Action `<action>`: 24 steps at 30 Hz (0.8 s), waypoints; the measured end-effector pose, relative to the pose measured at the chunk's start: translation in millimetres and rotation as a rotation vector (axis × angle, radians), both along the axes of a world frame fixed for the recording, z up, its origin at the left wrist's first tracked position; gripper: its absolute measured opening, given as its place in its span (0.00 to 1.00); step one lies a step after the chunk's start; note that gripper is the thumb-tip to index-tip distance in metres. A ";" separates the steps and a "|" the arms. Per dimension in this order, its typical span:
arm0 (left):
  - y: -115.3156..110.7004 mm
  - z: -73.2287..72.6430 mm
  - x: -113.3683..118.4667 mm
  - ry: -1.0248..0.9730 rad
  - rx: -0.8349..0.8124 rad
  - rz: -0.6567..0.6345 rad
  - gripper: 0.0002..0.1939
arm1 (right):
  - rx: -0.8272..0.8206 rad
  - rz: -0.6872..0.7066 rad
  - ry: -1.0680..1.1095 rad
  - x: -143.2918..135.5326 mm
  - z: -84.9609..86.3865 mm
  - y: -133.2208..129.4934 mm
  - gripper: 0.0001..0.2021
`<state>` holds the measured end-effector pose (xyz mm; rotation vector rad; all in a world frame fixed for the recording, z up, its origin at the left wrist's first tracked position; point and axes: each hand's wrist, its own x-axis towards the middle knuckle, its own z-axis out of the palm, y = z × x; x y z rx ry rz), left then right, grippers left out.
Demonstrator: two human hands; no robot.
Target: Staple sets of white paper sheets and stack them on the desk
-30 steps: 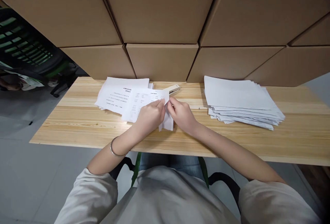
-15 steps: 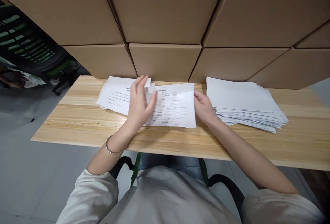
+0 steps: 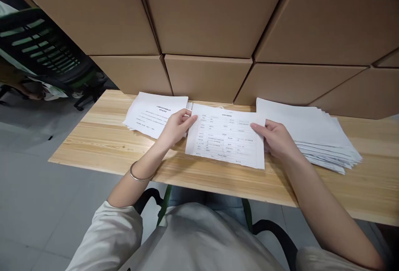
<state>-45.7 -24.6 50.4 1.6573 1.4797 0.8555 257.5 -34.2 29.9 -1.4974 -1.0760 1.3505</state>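
Observation:
A printed sheet of paper [image 3: 226, 140] with a form-like table is stretched between my two hands above the desk. My left hand [image 3: 178, 127] pinches its left edge, thumb on the printed face. On the right edge, my right hand [image 3: 276, 137] grips with the thumb in front and the fingers behind. Left of the sheet lies a stack of printed papers [image 3: 152, 113], partly behind my left hand. A thicker stack of paper [image 3: 289, 119], blank on top, sits beyond my right hand with its lower sheets fanned out.
Brown cardboard boxes [image 3: 207, 77] form a wall along the back of the wooden desk [image 3: 93, 138]. A black and green office chair [image 3: 46, 50] stands at the far left, with part of another person's arm [image 3: 29, 93] near it.
The sheet has moved right and now shows a form with a table. My left hand has gone from spread fingers over the paper to pinching its left edge; my right thumb now lies on its face.

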 end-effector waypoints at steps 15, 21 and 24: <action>8.1 10.5 -19.7 0.832 0.079 0.142 0.09 | -0.108 0.108 -0.033 -2.1 -7.9 -10.4 0.17; -4.0 31.9 -38.1 0.638 0.223 0.118 0.15 | -0.061 0.126 -0.021 -0.5 -15.3 -7.6 0.17; -16.3 35.7 -36.0 0.127 0.261 0.110 0.17 | -0.038 0.140 -0.021 -0.5 -16.9 -6.8 0.17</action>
